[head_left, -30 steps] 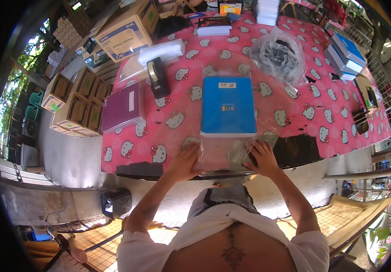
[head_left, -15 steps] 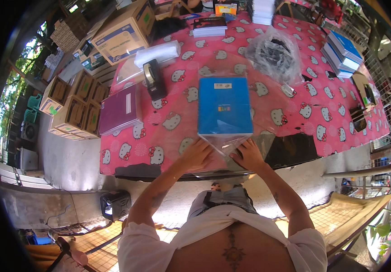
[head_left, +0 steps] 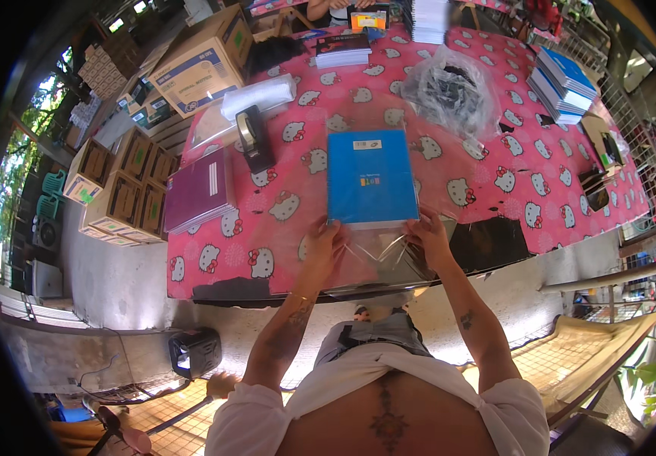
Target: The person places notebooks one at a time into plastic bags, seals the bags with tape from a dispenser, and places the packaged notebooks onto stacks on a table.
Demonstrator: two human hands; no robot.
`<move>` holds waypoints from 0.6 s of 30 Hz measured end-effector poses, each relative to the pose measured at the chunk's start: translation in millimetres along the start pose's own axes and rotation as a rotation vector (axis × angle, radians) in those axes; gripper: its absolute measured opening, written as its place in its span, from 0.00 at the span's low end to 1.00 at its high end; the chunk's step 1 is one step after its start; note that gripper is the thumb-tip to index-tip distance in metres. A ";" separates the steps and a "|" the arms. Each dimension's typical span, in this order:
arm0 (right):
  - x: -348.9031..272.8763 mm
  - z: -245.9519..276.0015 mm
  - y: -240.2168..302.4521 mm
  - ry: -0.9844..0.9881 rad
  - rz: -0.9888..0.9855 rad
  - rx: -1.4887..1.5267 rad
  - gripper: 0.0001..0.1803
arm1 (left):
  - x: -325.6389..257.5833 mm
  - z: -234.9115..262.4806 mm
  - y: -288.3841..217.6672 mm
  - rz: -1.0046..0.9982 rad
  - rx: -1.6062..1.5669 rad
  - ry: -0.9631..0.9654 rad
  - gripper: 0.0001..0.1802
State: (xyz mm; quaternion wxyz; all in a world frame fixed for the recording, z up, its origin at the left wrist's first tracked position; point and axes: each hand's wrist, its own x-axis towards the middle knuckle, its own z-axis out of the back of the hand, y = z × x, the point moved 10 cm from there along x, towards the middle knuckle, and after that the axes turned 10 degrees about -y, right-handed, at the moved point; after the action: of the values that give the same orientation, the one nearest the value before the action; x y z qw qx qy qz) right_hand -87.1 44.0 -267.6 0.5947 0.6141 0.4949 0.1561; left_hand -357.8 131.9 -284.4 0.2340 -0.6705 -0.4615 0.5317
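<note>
A blue notebook point(head_left: 371, 178) lies on the pink patterned tablecloth point(head_left: 487, 159), partly inside a clear plastic sleeve point(head_left: 377, 258) that reaches to the table's near edge. My left hand point(head_left: 326, 235) pinches the sleeve at the notebook's near left corner. My right hand point(head_left: 428, 234) pinches it at the near right corner. Both hands stretch the plastic film between them, just below the notebook's near edge.
A purple notebook point(head_left: 197, 191) and a black tape dispenser point(head_left: 253, 137) lie to the left. Cardboard boxes point(head_left: 119, 190) stand off the table's left side. A clear bag point(head_left: 453, 87) and stacked blue notebooks point(head_left: 563, 83) sit far right. Another person's hands point(head_left: 335, 7) work at the far edge.
My hands have moved up from the sleeve's near end to the notebook's near corners, and the notebook has slid further from me.
</note>
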 end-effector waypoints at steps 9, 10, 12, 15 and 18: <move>-4.3 12.7 17.0 -0.106 0.387 -0.426 0.33 | -4.4 5.5 -15.6 -0.091 0.056 0.043 0.35; -5.7 13.2 17.3 -0.112 0.427 -0.397 0.32 | -5.0 5.7 -14.3 -0.078 0.075 0.038 0.34; -5.7 13.1 11.4 -0.098 0.435 -0.324 0.30 | -7.3 4.3 -15.1 -0.091 0.072 0.033 0.34; -9.1 10.3 11.4 -0.129 0.484 -0.343 0.29 | -6.6 6.8 -19.2 -0.133 0.090 0.039 0.32; -22.9 14.8 23.9 -0.296 0.674 -0.638 0.29 | -19.8 -2.9 -33.1 -0.323 0.407 0.021 0.27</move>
State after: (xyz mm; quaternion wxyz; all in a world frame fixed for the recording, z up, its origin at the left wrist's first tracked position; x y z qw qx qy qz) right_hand -76.0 22.0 -240.9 0.7336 0.5428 0.1058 0.3950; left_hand -367.6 130.6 -247.0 0.4510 -0.5327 -0.4437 0.5622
